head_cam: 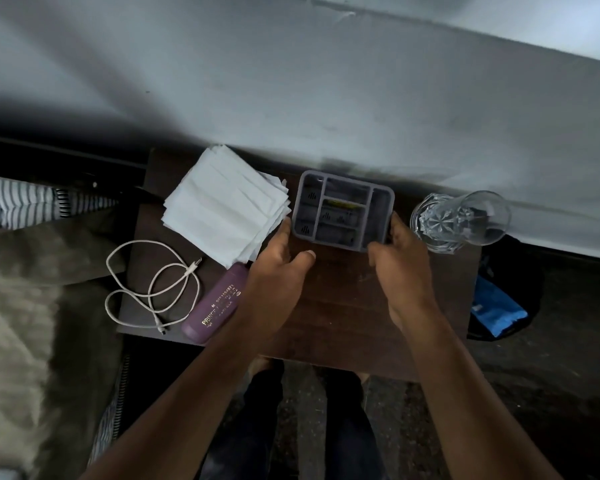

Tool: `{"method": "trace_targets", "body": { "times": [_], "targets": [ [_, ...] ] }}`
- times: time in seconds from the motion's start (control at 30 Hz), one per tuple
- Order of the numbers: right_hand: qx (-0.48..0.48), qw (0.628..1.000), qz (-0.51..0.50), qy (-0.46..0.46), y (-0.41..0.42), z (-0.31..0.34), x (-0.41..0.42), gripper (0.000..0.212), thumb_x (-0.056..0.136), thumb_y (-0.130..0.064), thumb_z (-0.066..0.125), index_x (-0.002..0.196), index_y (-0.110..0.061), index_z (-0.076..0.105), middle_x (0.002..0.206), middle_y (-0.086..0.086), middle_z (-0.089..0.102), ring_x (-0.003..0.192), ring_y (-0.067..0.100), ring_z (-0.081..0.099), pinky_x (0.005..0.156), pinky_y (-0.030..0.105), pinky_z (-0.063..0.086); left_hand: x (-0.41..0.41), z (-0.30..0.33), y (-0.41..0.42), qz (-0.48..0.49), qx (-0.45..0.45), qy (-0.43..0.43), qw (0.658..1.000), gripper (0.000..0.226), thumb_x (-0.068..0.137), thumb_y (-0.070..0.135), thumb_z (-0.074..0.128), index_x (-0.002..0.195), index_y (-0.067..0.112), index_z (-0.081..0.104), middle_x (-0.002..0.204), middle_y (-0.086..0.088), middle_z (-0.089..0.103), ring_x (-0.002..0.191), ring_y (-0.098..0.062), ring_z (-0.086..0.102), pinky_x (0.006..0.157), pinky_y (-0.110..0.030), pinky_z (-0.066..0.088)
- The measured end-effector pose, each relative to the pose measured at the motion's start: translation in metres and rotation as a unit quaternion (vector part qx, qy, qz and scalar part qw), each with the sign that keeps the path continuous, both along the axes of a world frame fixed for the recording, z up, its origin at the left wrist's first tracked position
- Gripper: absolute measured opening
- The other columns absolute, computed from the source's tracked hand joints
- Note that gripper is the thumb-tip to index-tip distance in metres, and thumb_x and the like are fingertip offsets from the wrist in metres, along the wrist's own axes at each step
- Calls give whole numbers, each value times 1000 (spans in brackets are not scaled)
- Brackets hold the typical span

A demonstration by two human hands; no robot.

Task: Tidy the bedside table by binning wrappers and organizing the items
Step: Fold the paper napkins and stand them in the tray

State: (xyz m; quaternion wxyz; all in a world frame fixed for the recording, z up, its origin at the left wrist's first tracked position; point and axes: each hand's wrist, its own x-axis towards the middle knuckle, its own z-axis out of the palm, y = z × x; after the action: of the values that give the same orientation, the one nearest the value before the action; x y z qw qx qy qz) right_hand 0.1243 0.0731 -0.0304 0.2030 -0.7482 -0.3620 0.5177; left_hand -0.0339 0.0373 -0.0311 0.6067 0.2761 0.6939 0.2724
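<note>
A grey compartment tray point(381, 197) stands at the back of the dark wooden bedside table point(340, 306), against the wall. My left hand point(278, 268) grips the tray's left side and my right hand point(400, 261) grips its right front corner. A small yellow item point(342, 203) lies in one middle compartment. A stack of white tissues point(226, 206) lies left of the tray. A purple spectacle case point(215, 304) with gold lettering lies at the front left, partly under my left forearm. A coiled white charging cable point(153, 284) sits at the table's left edge.
A clear cut-glass tumbler point(459, 218) stands right of the tray, close to my right hand. A blue wrapper point(497, 310) lies in a dark bin on the floor to the right. A bed with striped cloth point(21, 202) is on the left. My legs are below the table's front edge.
</note>
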Motion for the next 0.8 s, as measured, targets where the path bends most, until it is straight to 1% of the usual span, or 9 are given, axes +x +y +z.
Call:
{"method": "trace_targets", "body": {
  "times": [0.07, 0.2, 0.37, 0.43, 0.47, 0.53, 0.6, 0.67, 0.8],
  "targets": [
    [-2, 1000, -4, 4, 8, -2, 0, 56, 63, -13, 50, 99, -53, 66, 92, -5, 75, 73, 15, 67, 63, 32, 50, 1, 2, 3, 5, -1, 1, 1000, 52, 80, 28, 58, 127, 51, 55, 97, 34, 65, 99, 10, 57, 103, -25, 40],
    [1, 1000, -6, -2, 18, -5, -1, 50, 64, -16, 51, 101, -45, 69, 89, -8, 76, 79, 12, 69, 69, 35, 55, 1, 8, 14, -8, 2, -5, 1000, 66, 86, 26, 58, 150, 28, 44, 136, 8, 63, 128, -12, 56, 116, -42, 39],
    [5, 1000, 7, -20, 20, -7, 1, 46, 70, -20, 55, 113, -34, 68, 92, -9, 76, 73, 0, 66, 63, 26, 51, 0, 3, 18, -18, 18, 2, 1000, 59, 95, 18, 55, 151, 29, 42, 142, 15, 57, 136, -8, 48, 118, -36, 34],
    [12, 999, -5, -51, 17, -8, 2, 52, 79, -14, 57, 131, -20, 58, 112, 3, 73, 70, -6, 65, 57, 19, 51, 0, 3, 16, -20, 23, 8, 999, 62, 94, 20, 56, 153, 27, 39, 136, 27, 51, 133, -2, 44, 114, -29, 33],
    [27, 996, -11, -86, 13, -6, 0, 57, 84, -12, 58, 140, -15, 51, 126, 7, 68, 83, -6, 67, 66, 18, 56, -2, 3, 14, -18, 29, 18, 999, 65, 92, 21, 56, 153, 25, 38, 131, 29, 48, 131, -1, 44, 113, -28, 33],
    [97, 982, -17, -162, -3, 2, -8, 60, 87, -13, 62, 145, -17, 46, 140, 6, 57, 117, 11, 62, 94, 33, 56, -9, 3, 8, -15, 37, 47, 998, 67, 89, 22, 57, 153, 22, 38, 132, 22, 50, 128, 0, 45, 111, -24, 34],
    [181, 964, -40, -190, -25, 14, -26, 52, 83, -7, 60, 133, -20, 54, 130, 4, 55, 113, 15, 60, 92, 34, 56, -27, -2, 1, -13, 23, 71, 997, 69, 89, 25, 57, 155, 24, 36, 147, 14, 49, 130, -2, 46, 111, -26, 34],
    [212, 959, -52, -181, -46, 20, -52, 44, 78, -6, 56, 117, -25, 61, 117, -2, 54, 101, 8, 59, 81, 27, 54, -54, -8, -4, 2, 7, 89, 996, 65, 90, 26, 57, 152, 22, 41, 152, 5, 51, 135, -12, 51, 115, -38, 39],
    [144, 984, 31, -104, -69, 3, -110, 41, 77, 1, 55, 110, -20, 67, 111, -4, 56, 98, 5, 57, 85, 19, 49, -112, -22, -3, 20, -2, 141, 990, 49, 97, 8, 54, 146, 12, 49, 145, -3, 59, 134, -15, 54, 116, -37, 39]
  ]
}}
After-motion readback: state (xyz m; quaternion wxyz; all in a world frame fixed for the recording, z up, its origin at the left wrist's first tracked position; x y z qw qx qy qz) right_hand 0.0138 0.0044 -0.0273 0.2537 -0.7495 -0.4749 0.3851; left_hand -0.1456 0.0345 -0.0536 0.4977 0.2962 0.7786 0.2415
